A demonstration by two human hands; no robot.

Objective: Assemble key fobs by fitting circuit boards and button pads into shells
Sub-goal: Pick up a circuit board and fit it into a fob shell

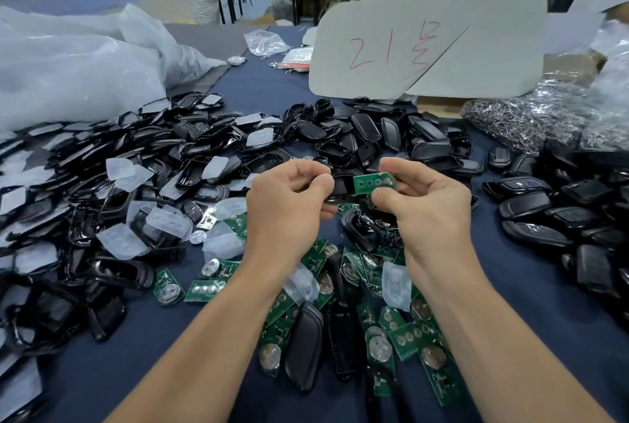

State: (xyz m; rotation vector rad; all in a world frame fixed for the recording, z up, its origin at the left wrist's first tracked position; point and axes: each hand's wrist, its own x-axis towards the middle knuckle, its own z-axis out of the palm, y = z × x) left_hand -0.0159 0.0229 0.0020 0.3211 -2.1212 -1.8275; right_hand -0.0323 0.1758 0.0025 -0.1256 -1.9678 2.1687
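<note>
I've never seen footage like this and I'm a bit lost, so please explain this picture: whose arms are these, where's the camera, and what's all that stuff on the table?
There is no machine here. These are a person's two bare arms, filmed by one wide-angle camera worn on the head, looking forward and down. The right hand pinches a green circuit board. The left hand holds a black shell right beside it, apparently ready for fitting. On the blue-covered table lie heaps of black shells, translucent button pads, more loose circuit boards, a bag of metal key rings and a white card with red writing.
</note>
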